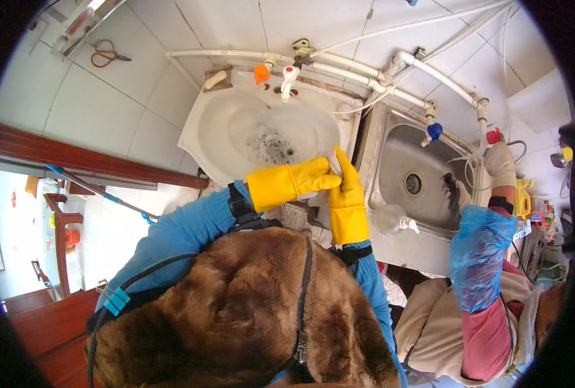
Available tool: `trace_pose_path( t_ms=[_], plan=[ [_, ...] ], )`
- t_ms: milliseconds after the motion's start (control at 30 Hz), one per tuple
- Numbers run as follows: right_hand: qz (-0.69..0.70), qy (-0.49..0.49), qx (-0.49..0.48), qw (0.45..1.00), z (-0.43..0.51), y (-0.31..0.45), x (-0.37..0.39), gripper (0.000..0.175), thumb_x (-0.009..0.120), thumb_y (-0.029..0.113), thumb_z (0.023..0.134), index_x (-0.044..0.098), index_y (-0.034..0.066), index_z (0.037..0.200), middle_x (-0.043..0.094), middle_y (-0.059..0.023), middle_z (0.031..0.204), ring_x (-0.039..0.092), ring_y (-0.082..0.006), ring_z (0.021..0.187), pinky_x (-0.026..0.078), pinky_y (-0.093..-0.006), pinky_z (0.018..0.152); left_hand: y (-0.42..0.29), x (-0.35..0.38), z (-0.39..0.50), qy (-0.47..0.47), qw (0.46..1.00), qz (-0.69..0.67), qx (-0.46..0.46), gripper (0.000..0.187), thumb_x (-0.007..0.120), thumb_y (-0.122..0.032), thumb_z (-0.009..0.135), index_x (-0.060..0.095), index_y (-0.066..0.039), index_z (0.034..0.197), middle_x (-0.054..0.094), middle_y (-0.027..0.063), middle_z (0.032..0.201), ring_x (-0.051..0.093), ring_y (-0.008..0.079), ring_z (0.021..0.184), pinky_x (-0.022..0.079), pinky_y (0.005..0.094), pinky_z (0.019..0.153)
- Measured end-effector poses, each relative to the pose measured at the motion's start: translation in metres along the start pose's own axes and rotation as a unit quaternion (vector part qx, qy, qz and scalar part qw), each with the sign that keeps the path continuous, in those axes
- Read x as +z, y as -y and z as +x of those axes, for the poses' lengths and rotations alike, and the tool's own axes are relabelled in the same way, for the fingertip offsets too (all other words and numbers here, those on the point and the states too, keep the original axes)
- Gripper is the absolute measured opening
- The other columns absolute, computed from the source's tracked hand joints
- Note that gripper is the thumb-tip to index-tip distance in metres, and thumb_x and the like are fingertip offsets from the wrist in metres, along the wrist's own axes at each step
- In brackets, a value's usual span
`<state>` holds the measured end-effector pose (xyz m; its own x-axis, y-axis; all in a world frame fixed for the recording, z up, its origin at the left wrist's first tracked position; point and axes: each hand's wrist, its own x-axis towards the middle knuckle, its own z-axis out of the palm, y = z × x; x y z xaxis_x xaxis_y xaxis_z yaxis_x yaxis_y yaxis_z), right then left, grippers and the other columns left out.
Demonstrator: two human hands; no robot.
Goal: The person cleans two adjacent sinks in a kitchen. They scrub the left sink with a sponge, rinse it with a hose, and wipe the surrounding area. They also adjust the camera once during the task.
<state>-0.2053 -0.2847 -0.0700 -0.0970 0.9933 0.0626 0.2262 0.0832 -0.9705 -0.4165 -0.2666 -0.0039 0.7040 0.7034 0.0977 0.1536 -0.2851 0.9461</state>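
Note:
Both my hands wear yellow rubber gloves and meet over the right front edge of a white ceramic washbasin (210, 140). My left hand (299, 182) comes in from the left, its fingertips against the other glove. My right hand (346, 194) points up towards the basin. A whitish item (335, 164), too hidden to name, is pinched between the two gloves. Suds and dark specks (273, 143) lie around the basin's drain. Above the basin are an orange-handled tap (261, 74) and a white tap with a red dot (289, 80).
At right, a co-worker's gloved hands (500, 162) are at a stainless steel sink (394, 155), one near a dark item (449, 189). A clear pump bottle (389, 218) stands on the sink's front edge. A bar of soap (215, 80) sits at the basin's back left corner. White pipes (345, 72) cross the wall.

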Motion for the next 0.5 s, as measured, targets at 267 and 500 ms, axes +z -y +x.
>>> trace_pose_path(
  t_ms=[267, 500],
  plan=[
    [0.185, -0.057, 0.096, 0.976, 0.056, -0.037, 0.019, 0.039, 0.064, 0.007, 0.112, 0.063, 0.0009, 0.151, 0.075, -0.0087, 0.124, 0.073, -0.0174, 0.108, 0.06, -0.0303, 0.091, 0.063, -0.073, -0.084, -0.131, 0.98, -0.039, -0.142, 0.044, 0.057, -0.022, 0.119, 0.055, -0.004, 0.159, 0.063, 0.0122, 0.152, 0.06, 0.0253, 0.143, 0.046, 0.0379, 0.123],
    [0.163, -0.23, 0.072, 0.957, 0.139, -0.019, 0.041, 0.042, 0.067, 0.015, 0.112, 0.064, 0.003, 0.152, 0.076, -0.0066, 0.12, 0.071, -0.0151, 0.09, 0.057, -0.0271, 0.079, 0.183, -0.181, -0.214, -0.385, 0.795, 0.396, -0.251, 0.054, 0.064, -0.025, 0.114, 0.053, 0.001, 0.159, 0.059, 0.0238, 0.159, 0.058, 0.0401, 0.144, 0.044, 0.0471, 0.125]
  ],
)
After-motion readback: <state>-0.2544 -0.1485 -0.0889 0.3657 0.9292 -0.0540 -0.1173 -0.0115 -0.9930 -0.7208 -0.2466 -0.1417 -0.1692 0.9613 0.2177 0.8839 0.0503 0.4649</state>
